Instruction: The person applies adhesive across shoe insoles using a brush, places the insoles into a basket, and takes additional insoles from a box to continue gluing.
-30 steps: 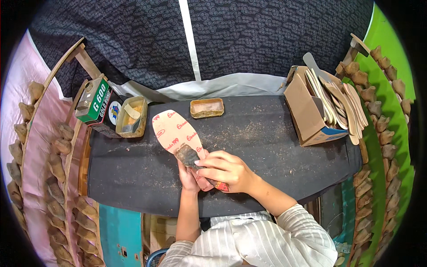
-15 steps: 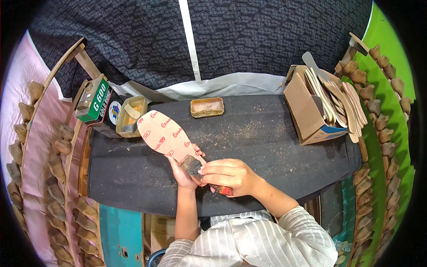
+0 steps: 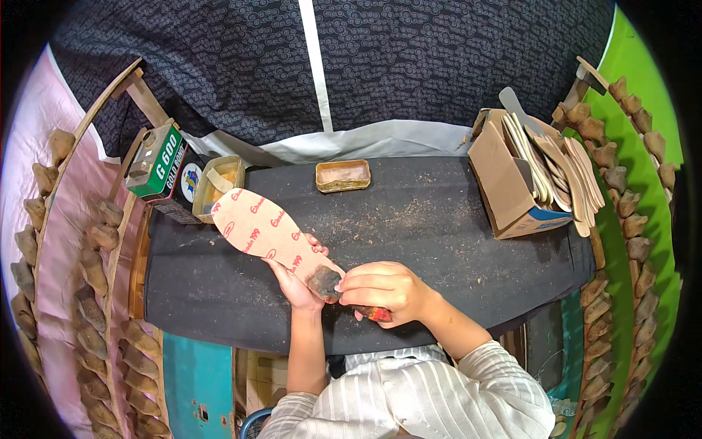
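My left hand (image 3: 298, 287) holds a shoe insole board (image 3: 257, 225), tan with red print, from beneath. Its wide toe end points up and left. Over the heel end lies a dark grey, rough-looking piece (image 3: 324, 282), beside the fingertips of my right hand (image 3: 387, 290). The right fingers are closed round a tool with a red and dark end (image 3: 377, 314) that sticks out below the palm. Whether the grey piece is the head of that tool, the fingers hide.
On the dark cloth-covered table (image 3: 409, 249) lie scattered shavings. A shallow tray (image 3: 342, 176) stands at the back, and a green-black can (image 3: 165, 167) beside a tub (image 3: 219, 187) at the left. A cardboard box (image 3: 504, 175) holds several insoles. Racks of shoe lasts (image 3: 614, 175) flank both sides.
The insole board has shifted down and slightly left. The dark piece and my right hand have moved a little to the right.
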A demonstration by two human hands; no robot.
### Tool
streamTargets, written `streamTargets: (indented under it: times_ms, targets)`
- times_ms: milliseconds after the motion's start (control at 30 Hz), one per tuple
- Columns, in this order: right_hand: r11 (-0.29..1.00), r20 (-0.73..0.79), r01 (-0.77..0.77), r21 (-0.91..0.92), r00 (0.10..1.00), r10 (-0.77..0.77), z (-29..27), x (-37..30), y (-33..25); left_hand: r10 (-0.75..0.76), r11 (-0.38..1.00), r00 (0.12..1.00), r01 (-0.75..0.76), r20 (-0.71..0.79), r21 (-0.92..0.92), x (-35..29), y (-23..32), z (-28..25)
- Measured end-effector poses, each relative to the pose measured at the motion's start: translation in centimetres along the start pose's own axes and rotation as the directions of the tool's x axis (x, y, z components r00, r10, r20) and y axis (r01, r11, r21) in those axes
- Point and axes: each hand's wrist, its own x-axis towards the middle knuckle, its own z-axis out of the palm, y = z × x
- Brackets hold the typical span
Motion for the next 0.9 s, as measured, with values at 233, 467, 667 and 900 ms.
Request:
streamTargets:
  times_ms: [233, 467, 667, 900]
  targets:
    - [0.997, 0.06, -0.021, 0.072, 0.998, 0.016, -0.7, -0.7, -0.1, 0.041, 0.998, 0.999, -0.041, 0.002, -0.042, 0.5, 0.7, 0.2]
    - [0.996, 0.023, 0.014, 0.083, 1.0, -0.016, -0.5, -1.3, -0.4, 0.073, 0.997, 0.997, -0.073, -0.019, -0.006, 0.3, 1.0, 0.3]
    - [0.997, 0.041, 0.002, 0.071, 0.999, -0.005, -1.1, -1.7, -0.1, 0.042, 0.999, 0.998, -0.041, -0.036, 0.015, 0.0, 0.4, 0.7]
    - [0.997, 0.011, 0.002, 0.073, 1.0, -0.002, -0.7, -1.5, -0.4, 0.034, 0.996, 0.998, -0.029, -0.054, 0.088, -0.2, 0.5, 0.8]
